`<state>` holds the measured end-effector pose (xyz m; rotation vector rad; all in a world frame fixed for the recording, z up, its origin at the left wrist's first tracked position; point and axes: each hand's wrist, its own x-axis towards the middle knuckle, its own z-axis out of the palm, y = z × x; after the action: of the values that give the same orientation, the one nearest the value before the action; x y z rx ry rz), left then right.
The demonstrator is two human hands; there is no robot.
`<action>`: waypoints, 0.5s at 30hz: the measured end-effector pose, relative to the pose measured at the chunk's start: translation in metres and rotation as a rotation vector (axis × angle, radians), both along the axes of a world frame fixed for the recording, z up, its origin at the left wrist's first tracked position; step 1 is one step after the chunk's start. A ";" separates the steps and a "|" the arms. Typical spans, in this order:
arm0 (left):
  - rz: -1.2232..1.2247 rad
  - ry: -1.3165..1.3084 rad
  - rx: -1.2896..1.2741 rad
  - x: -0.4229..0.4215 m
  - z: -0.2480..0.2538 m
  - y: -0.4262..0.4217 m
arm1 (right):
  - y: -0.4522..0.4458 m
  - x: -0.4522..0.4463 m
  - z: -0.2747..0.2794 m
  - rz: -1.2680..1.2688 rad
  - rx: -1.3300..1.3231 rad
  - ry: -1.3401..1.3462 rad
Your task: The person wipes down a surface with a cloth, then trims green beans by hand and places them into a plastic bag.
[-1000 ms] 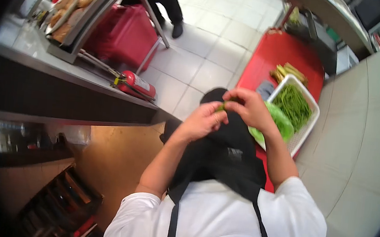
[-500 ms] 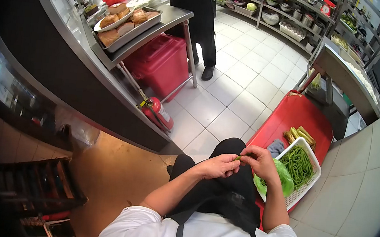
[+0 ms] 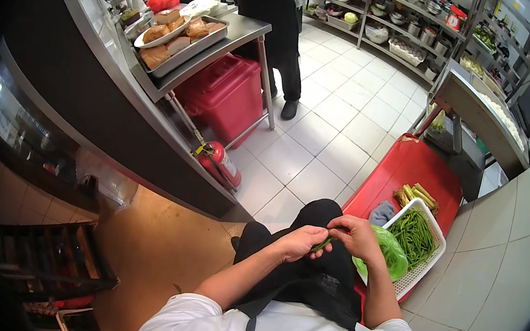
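Note:
Over the black apron on my lap, my left hand [image 3: 303, 243] is closed on a green bean [image 3: 321, 244]. My right hand [image 3: 358, 238] meets it, thumb and fingers pinched at the bean's upper end. Whether more than one bean is in the grip I cannot make out. Beside my right forearm, a white perforated basket [image 3: 424, 265] holds a heap of green beans [image 3: 412, 236]. A light green plastic bag [image 3: 392, 253] lies in the basket's near side, partly hidden by my right arm.
The basket rests on a red bench [image 3: 374, 187], with a grey cloth [image 3: 383, 213] and yellowish stalks [image 3: 420, 198] close by. A fire extinguisher [image 3: 219, 163] stands left of my knees. Ahead, a person in black [image 3: 262, 25] stands by a steel table [image 3: 246, 31] bearing a meat tray.
Both hands have shifted slightly downward, and more of the bean now shows below my left fingers. My view has tilted a little; the basket and bench stay as they were.

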<state>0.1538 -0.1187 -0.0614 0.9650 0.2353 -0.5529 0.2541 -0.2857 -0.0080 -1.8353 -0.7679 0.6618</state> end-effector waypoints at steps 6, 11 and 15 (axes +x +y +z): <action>0.168 0.108 -0.091 0.002 0.001 -0.009 | 0.003 -0.002 -0.005 -0.066 -0.002 -0.146; 0.150 0.030 -0.036 0.007 -0.004 -0.010 | 0.006 -0.002 -0.013 -0.215 0.102 -0.037; 0.136 -0.037 0.007 0.008 0.000 -0.009 | 0.005 0.000 -0.014 -0.209 0.060 -0.050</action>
<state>0.1620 -0.1272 -0.0617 0.9572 0.2684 -0.4093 0.2537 -0.2810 -0.0218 -1.8521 -0.6104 0.4550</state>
